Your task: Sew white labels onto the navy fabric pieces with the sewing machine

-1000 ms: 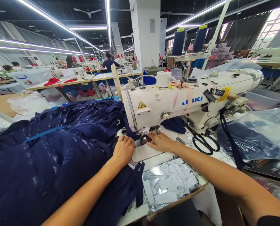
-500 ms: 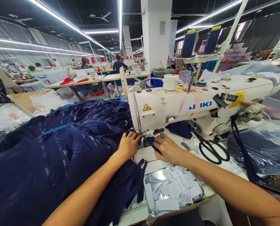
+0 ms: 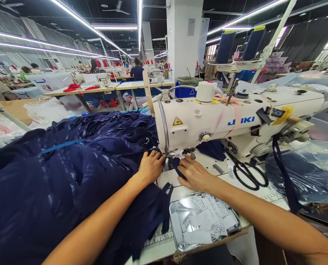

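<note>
A white sewing machine (image 3: 191, 121) stands before me, its needle and presser foot area (image 3: 177, 154) between my hands. My left hand (image 3: 151, 167) is left of the foot, its fingers bent onto the edge of a navy garment (image 3: 97, 162) that is piled thickly to the left. My right hand (image 3: 193, 173) is close on the other side of the foot. Its fingers are closed on a folded navy piece (image 3: 177, 167), mostly hidden under them. Whether this piece joins the pile I cannot tell. Loose navy straps (image 3: 166, 202) hang by the table's front edge.
A metal tray (image 3: 175, 235) of white printed labels (image 3: 205, 221) sits in front of my right forearm. Black scissors (image 3: 249, 175) lie to the right, beside plastic-wrapped dark fabric (image 3: 310, 173). Navy thread cones (image 3: 225, 46) stand behind the machine. Co-workers (image 3: 136, 70) sit farther off.
The view has shifted slightly, so the machine appears a little farther right. Both hands stay by the presser foot, with only slight movement of the fingers.
</note>
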Action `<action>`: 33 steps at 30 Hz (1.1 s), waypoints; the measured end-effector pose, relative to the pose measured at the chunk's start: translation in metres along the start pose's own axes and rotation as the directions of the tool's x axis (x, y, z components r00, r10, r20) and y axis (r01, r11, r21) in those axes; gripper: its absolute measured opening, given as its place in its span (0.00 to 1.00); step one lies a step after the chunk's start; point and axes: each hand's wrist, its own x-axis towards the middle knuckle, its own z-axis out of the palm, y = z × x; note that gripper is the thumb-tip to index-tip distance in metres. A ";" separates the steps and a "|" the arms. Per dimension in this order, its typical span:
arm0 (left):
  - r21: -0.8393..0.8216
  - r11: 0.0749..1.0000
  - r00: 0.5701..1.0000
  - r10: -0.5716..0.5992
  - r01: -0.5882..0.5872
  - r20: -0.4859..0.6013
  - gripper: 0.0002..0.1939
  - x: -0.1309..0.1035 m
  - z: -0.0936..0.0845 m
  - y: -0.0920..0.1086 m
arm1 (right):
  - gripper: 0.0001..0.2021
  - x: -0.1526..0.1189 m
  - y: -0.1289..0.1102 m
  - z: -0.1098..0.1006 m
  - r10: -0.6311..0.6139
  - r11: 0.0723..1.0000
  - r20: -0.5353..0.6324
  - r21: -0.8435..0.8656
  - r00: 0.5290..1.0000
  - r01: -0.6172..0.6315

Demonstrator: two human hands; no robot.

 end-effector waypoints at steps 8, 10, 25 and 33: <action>-0.045 0.999 1.000 -0.016 0.016 0.003 0.12 0.006 0.001 -0.001 | 0.13 0.003 -0.007 0.000 0.037 0.999 0.015 -0.026 0.999 -0.037; -0.053 0.998 1.000 -0.022 0.023 0.009 0.12 0.007 0.002 -0.002 | 0.13 0.004 -0.008 0.001 0.047 0.999 0.023 -0.023 0.999 -0.047; -0.050 0.995 0.995 -0.085 0.083 -0.044 0.10 0.007 0.001 0.001 | 0.12 0.006 0.010 0.008 0.079 0.996 -0.013 -0.051 0.997 -0.079; 0.089 0.993 0.962 -0.057 0.083 -0.268 0.12 -0.079 -0.035 -0.024 | 0.15 0.003 0.026 0.011 0.085 0.994 0.008 -0.072 0.996 -0.084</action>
